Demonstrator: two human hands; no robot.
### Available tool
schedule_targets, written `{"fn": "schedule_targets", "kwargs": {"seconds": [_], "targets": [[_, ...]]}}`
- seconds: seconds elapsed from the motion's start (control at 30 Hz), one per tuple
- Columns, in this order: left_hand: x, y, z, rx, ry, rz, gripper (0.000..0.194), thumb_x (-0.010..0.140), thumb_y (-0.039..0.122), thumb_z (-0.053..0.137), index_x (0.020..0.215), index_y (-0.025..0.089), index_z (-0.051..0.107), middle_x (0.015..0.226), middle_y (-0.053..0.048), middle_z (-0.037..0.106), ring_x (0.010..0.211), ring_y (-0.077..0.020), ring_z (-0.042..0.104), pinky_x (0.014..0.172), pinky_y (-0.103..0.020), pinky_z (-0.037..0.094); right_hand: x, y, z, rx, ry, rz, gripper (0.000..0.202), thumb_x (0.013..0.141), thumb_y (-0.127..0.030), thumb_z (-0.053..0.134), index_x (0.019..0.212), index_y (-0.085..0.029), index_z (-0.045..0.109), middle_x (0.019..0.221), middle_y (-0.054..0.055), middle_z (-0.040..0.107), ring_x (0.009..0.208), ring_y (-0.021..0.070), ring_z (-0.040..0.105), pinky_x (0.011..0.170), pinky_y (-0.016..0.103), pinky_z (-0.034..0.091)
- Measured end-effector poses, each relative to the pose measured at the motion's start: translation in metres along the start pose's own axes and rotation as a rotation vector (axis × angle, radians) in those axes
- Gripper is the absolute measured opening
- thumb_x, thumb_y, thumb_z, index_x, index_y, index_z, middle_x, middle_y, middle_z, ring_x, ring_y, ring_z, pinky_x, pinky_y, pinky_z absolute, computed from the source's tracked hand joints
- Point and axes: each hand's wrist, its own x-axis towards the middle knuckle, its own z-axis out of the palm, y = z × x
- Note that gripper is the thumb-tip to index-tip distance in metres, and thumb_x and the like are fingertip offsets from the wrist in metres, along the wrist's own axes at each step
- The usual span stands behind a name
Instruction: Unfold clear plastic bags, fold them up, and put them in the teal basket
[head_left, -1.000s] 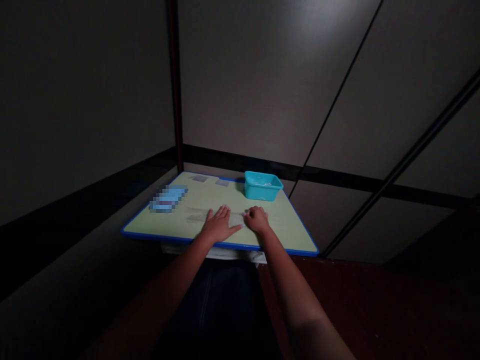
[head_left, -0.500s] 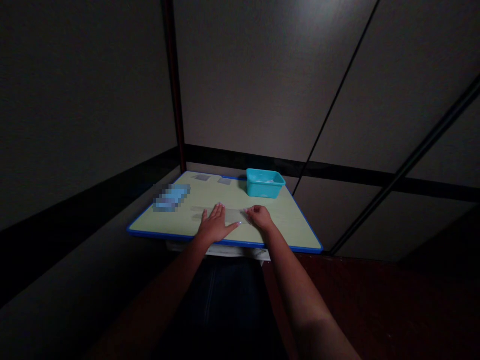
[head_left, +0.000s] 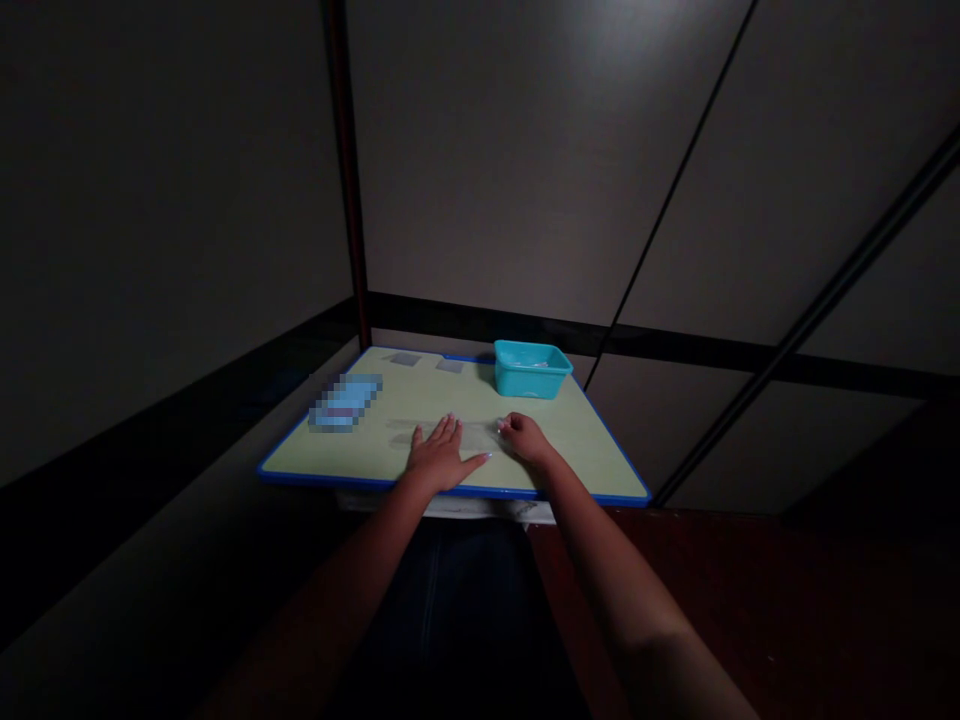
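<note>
A thin, see-through sheet or bag point(head_left: 480, 436) lies near the front of the pale yellow table point(head_left: 585, 465). My left hand point(head_left: 439, 457) rests flat on it with the fingers spread. At the sheet's right end, my right hand point(head_left: 523, 437) is closed, its thumb and fingertips pinched together at the edge. The thing between those fingertips is too small and faint to make out.
A turquoise basket point(head_left: 531, 380) with something pale inside stands at the back right of the table. Two grey patches point(head_left: 406, 359) are at the back left. A blurred light-blue object point(head_left: 346, 402) lies at the left. Walls rise behind and to the left.
Both hands have shifted slightly to the right. My left hand is still spread, and my right hand is still pinched. The view has moved a little.
</note>
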Motion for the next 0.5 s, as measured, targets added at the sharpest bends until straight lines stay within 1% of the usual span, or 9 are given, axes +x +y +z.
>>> {"fn": "schedule_targets", "kwargs": {"seconds": [0.1, 0.17, 0.33, 0.5], "targets": [[0.000, 0.001, 0.000, -0.025, 0.013, 0.011, 0.087, 0.078, 0.072, 0.018, 0.144, 0.015, 0.020, 0.151, -0.009, 0.010, 0.140, -0.0256, 0.007, 0.108, -0.056, 0.003, 0.005, -0.008, -0.002, 0.105, 0.025, 0.058, 0.022, 0.076, -0.034, 0.050, 0.061, -0.019, 0.045, 0.058, -0.001, 0.052, 0.057, 0.0118, 0.046, 0.054, 0.023, 0.036], [0.000, 0.001, 0.000, -0.048, 0.023, 0.019, 0.087, 0.078, 0.072, 0.019, 0.144, 0.015, 0.021, 0.151, -0.011, 0.012, 0.139, -0.0267, 0.008, 0.108, -0.056, 0.003, 0.007, -0.016, -0.004, 0.177, 0.018, 0.101, 0.024, 0.076, -0.035, 0.050, 0.060, -0.019, 0.043, 0.055, -0.001, 0.051, 0.053, 0.0112, 0.046, 0.051, 0.023, 0.037], [0.000, 0.002, 0.001, -0.090, 0.036, 0.026, 0.088, 0.078, 0.071, 0.024, 0.143, 0.013, 0.022, 0.150, -0.013, 0.014, 0.139, -0.0269, 0.008, 0.108, -0.055, 0.002, 0.013, -0.049, -0.008, 0.346, -0.082, 0.199, 0.025, 0.079, -0.037, 0.052, 0.065, -0.018, 0.044, 0.051, -0.002, 0.050, 0.045, 0.0100, 0.048, 0.047, 0.023, 0.042], [-0.002, 0.004, 0.000, -0.127, 0.062, 0.035, 0.087, 0.080, 0.069, 0.024, 0.143, 0.010, 0.021, 0.150, -0.015, 0.016, 0.139, -0.0270, 0.008, 0.108, -0.054, 0.002, 0.024, -0.084, -0.006, 0.410, -0.154, 0.255, 0.021, 0.080, -0.034, 0.055, 0.070, -0.018, 0.045, 0.055, -0.002, 0.052, 0.046, 0.0097, 0.052, 0.047, 0.024, 0.046]]}}
